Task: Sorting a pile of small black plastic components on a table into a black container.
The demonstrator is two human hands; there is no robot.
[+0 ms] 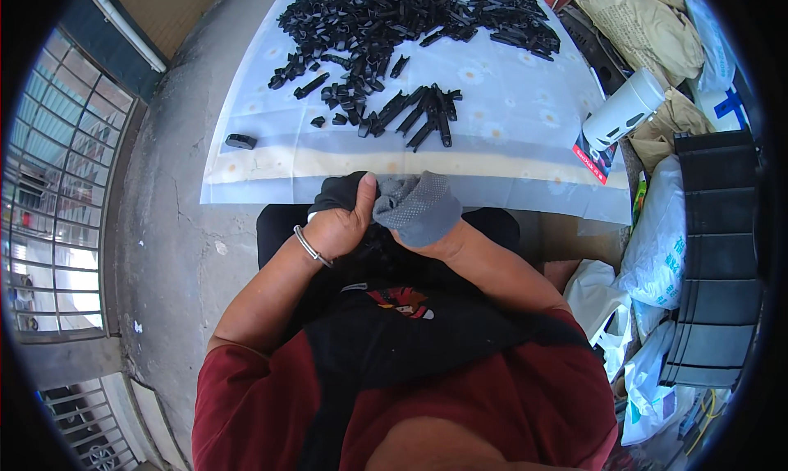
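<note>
My left hand (338, 230), bare and with a silver bangle at the wrist, is closed with its thumb raised. It grips a dark piece of fabric (335, 194) that looks like part of a glove. Beside it and touching, my right hand (439, 240) is mostly covered by a grey work glove (417, 204) with small light dots, its cuff bunched near the wrist. The glove hides the right fingers. Both hands are held in front of my body at the table's near edge. Just beyond them lie several slim black plastic parts (427, 114).
A large heap of black parts (410, 16) covers the far side of the cloth-covered table (509, 159). One black piece (240, 141) lies apart at left. A white cup (624, 106) stands at the right edge. Bags (657, 233) and a black rack (714, 258) crowd the right side.
</note>
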